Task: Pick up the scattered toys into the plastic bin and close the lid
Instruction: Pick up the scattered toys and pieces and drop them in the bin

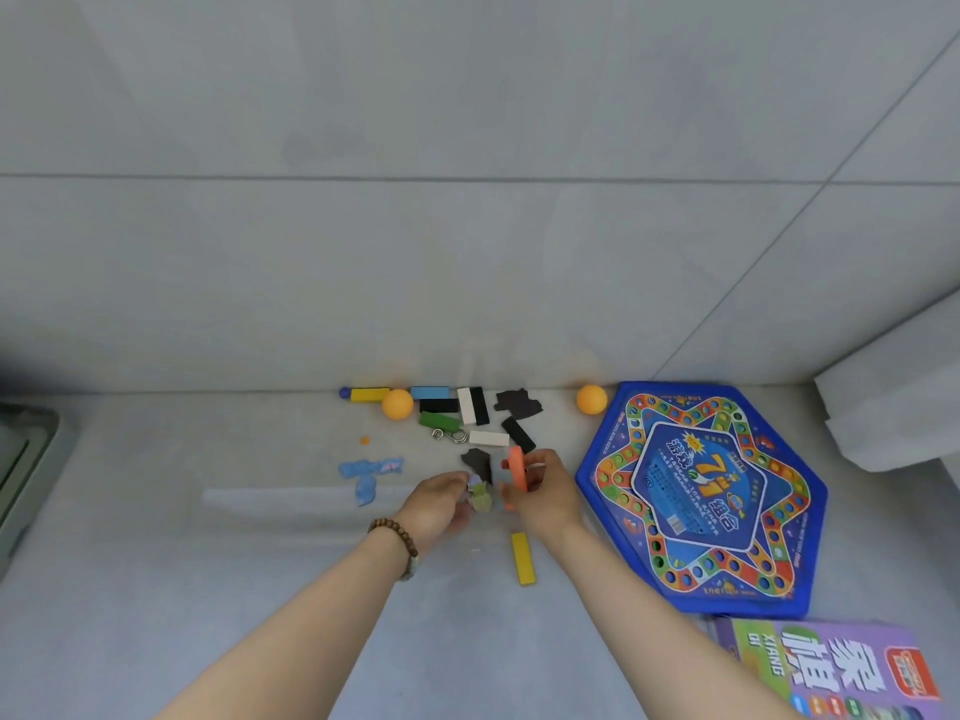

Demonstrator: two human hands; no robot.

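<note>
Toys lie scattered on a grey floor by the wall. My right hand [545, 488] grips an orange block [517, 467], held upright. My left hand [441, 504], with a bead bracelet on the wrist, holds a small greenish toy [480, 497] at its fingertips, close beside the right hand. A yellow block [522, 558] lies just below my hands. Further back are black, white, green, blue and yellow blocks [439, 421], two orange balls [398, 404] [591, 399], dark puzzle pieces [517, 402] and a metal ring puzzle [450, 434]. No plastic bin is plainly in view.
A blue hexagonal game board [701, 496] lies on the right, with a purple game box [831, 672] below it. A light blue crumpled toy [366, 478] sits to the left. A grey object [21, 459] stands at the left edge, white fabric [893, 407] at the right.
</note>
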